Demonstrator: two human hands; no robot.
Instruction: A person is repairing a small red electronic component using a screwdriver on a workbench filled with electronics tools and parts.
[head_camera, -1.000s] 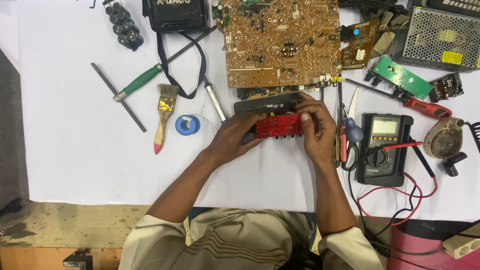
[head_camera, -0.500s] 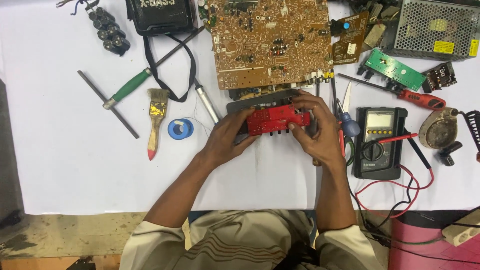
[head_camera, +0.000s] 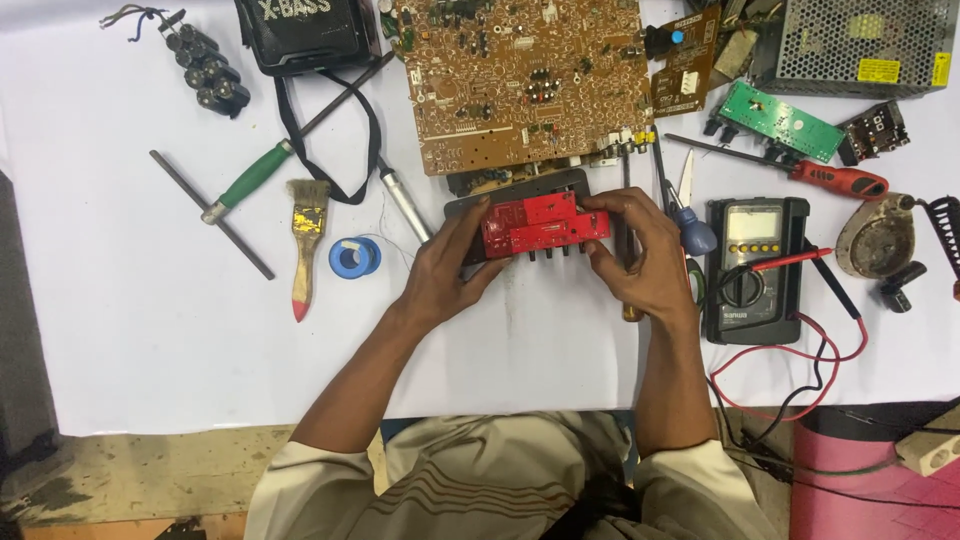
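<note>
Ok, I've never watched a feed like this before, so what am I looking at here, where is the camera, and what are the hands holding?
There is one view, from a camera worn on a person's head, looking down at a white-covered table. No machine is involved, only two bare hands. The left hand and the right hand grip the two ends of a small red circuit board, which sits against a dark panel.

Behind it lies a large brown circuit board. To the person's right are a dark multimeter with red and black leads and a red-handled screwdriver. To the left are a paintbrush, a blue spool and a green-handled screwdriver.
</note>
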